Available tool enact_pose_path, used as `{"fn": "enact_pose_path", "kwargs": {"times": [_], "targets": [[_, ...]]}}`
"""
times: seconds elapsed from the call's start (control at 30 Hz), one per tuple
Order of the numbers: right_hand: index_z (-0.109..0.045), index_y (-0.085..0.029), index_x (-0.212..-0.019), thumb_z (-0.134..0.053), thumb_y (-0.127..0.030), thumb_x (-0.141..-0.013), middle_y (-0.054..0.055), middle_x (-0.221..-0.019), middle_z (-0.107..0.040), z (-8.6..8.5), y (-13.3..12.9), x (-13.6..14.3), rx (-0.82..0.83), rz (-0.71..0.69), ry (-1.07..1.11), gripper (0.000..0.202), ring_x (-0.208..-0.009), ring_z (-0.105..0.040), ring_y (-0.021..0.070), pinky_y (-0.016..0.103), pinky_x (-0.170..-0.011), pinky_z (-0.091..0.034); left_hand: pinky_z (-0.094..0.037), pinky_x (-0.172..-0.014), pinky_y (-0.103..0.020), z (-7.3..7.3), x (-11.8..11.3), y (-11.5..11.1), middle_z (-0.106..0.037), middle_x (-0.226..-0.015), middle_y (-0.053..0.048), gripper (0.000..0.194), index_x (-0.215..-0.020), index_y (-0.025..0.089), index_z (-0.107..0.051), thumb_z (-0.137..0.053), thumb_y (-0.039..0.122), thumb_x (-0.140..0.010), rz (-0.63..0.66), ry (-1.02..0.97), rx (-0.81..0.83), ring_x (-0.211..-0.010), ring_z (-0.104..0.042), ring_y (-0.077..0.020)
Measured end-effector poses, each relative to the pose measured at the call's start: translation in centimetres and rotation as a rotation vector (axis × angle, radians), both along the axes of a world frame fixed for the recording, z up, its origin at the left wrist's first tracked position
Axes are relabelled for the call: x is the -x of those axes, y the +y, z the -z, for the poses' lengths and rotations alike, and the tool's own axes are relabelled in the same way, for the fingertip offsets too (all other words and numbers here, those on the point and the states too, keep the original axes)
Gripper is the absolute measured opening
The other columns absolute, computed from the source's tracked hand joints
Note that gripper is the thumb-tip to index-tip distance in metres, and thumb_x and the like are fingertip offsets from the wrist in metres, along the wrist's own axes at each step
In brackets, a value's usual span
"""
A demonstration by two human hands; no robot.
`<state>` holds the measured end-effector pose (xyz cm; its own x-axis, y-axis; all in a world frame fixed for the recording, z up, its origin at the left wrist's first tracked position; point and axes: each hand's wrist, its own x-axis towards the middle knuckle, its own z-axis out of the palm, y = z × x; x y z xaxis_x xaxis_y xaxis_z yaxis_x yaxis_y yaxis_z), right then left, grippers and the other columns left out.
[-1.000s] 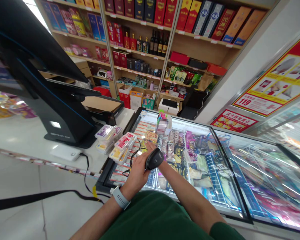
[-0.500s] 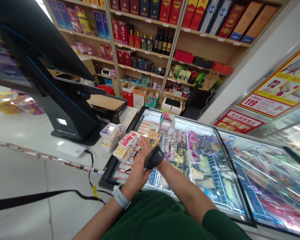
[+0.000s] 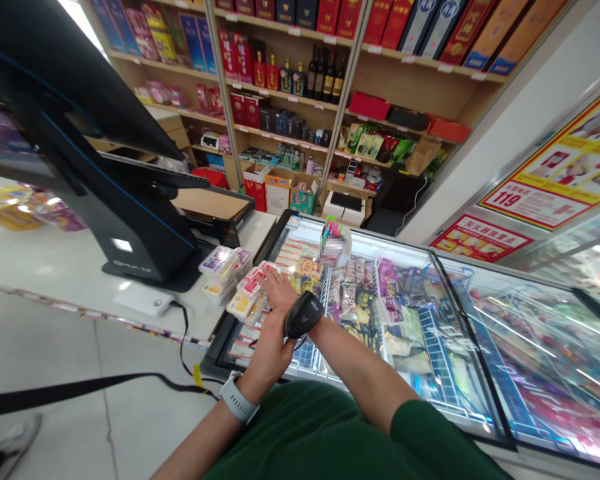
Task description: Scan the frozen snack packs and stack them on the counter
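Observation:
My left hand (image 3: 273, 333), a grey watch on its wrist, stretches forward over the left end of the freezer's glass lid (image 3: 430, 320). Its fingers are spread and the tips reach the nearer stack of small plastic-wrapped packs (image 3: 247, 290). It holds nothing. A black handheld barcode scanner (image 3: 304, 313) sits just right of it, gripped by my right hand (image 3: 317, 325), which is mostly hidden under the scanner. The scanner's black cable (image 3: 190, 347) runs down to the left.
A second stack of packs (image 3: 220, 261) sits beside a black checkout terminal (image 3: 130, 213) on the white counter (image 3: 40, 273), near a white pad (image 3: 143, 300). The freezer holds several frozen goods. Shelves of boxes and bottles (image 3: 290, 73) stand behind. A person's shoe (image 3: 13, 440) shows at lower left.
My left hand has moved forward and left, from beside the scanner to the nearer stack of packs, fingers spreading. The scanner has shifted slightly left. The shoe has come into view.

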<state>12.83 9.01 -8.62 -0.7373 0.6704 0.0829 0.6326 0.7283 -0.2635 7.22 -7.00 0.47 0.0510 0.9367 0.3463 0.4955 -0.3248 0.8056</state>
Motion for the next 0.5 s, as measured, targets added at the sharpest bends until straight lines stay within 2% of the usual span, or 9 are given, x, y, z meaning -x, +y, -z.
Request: {"fn": "enact_pose_path", "kwargs": {"times": [0.13, 0.3, 0.5], "targets": [[-0.040, -0.022, -0.152, -0.040, -0.020, -0.104, 0.013, -0.165, -0.029, 0.0, -0.1, 0.1, -0.054, -0.002, 0.000, 0.048, -0.153, -0.021, 0.0307, 0.059, -0.120, -0.027, -0.045, -0.107, -0.052, 0.1, -0.1, 0.2, -0.063, -0.127, -0.014, 0.053, -0.129, 0.016, -0.052, -0.051, 0.007, -0.077, 0.012, 0.020, -0.003, -0.123, -0.058, -0.0303], [-0.053, -0.021, -0.140, -0.041, -0.027, -0.106, 0.015, -0.153, -0.047, -0.2, -0.2, 0.5, -0.170, -0.030, 0.011, 0.037, -0.142, -0.041, 0.0284, 0.052, -0.114, -0.037, -0.046, -0.106, -0.053, 0.5, -0.3, 0.1, -0.063, -0.127, -0.014, 0.054, -0.131, 0.017, -0.051, -0.051, 0.009, -0.078, -0.020, 0.036, -0.009, -0.122, -0.058, -0.0305], [-0.061, -0.020, -0.127, -0.037, -0.023, -0.106, 0.015, -0.136, -0.061, -1.7, -0.4, 0.5, -0.218, -0.061, -0.025, 0.032, -0.124, -0.055, 0.0274, 0.051, -0.105, -0.045, -0.044, -0.109, -0.056, 1.5, 0.0, 0.3, -0.060, -0.134, -0.018, 0.060, -0.136, 0.014, -0.049, -0.051, 0.009, -0.076, -0.022, 0.066, -0.040, -0.128, -0.055, -0.0326]]}}
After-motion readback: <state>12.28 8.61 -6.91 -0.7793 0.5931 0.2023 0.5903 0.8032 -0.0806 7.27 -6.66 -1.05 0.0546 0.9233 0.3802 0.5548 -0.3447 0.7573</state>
